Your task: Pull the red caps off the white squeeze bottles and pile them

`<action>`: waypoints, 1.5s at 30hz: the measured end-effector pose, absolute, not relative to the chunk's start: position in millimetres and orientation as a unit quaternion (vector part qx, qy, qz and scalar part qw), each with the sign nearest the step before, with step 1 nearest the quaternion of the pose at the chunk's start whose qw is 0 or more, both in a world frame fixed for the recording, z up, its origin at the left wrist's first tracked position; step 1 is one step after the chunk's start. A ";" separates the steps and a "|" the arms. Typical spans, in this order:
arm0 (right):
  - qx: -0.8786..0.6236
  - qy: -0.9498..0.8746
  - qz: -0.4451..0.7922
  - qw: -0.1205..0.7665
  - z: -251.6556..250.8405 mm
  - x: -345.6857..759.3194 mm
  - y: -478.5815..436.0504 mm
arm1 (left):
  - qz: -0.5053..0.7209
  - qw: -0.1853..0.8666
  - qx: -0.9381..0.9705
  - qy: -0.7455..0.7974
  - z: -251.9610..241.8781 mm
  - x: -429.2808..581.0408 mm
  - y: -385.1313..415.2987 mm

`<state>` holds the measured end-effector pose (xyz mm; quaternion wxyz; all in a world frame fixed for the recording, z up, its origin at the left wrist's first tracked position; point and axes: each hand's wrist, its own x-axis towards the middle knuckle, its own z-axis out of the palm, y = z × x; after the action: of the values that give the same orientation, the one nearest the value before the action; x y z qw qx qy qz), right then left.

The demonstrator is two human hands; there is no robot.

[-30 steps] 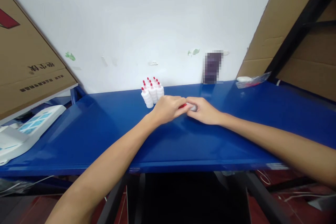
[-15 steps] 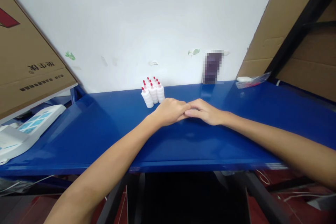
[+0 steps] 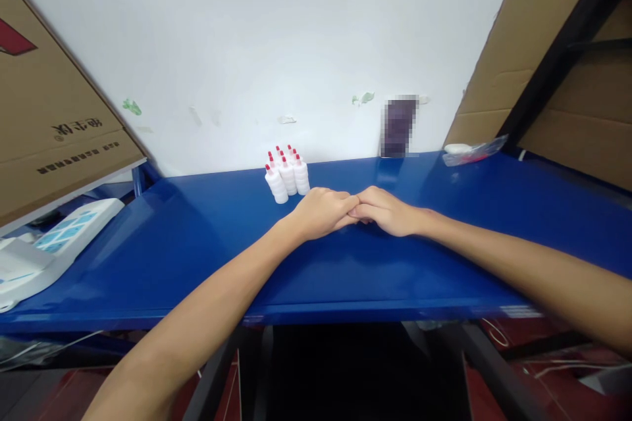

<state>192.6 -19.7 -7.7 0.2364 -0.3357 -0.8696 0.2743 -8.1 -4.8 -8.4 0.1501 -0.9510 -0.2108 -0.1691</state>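
Note:
My left hand (image 3: 323,212) and my right hand (image 3: 388,210) meet knuckle to knuckle at the middle of the blue table (image 3: 197,256). Both rest on its surface with fingers curled and pressed together. The fingers now cover the small white bottle with a red cap that showed between them a second ago. A tight cluster of several small white bottles with red caps (image 3: 287,174) stands just behind my left hand, near the wall.
A white device with blue keys (image 3: 44,247) lies at the table's left end under a tilted cardboard box (image 3: 54,118). A clear plastic bag (image 3: 471,151) lies at the back right, beside cardboard (image 3: 557,46) leaning on a black rack.
The white bottle and red cap seen between my fingers a second ago are now covered. Both hands have closed in on each other and stayed in place.

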 end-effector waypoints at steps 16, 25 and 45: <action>-0.314 -0.876 0.248 0.270 -11.4 193.2 -22.2 | -0.195 0.188 -0.943 -0.195 -10.7 -9.2 -5.9; -0.251 -0.872 0.275 0.317 -17.6 191.6 -19.1 | -0.200 0.062 -0.961 -0.183 -1.3 -8.7 -12.7; -0.359 -0.776 0.338 0.394 -21.1 199.2 -4.0 | -0.121 -0.055 -0.935 -0.329 6.6 -42.6 17.7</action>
<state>199.2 -4.0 -21.1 0.3937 -0.3592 -0.7758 0.3379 -42.6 17.7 6.6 -0.0552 -0.9350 -0.3287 -0.1211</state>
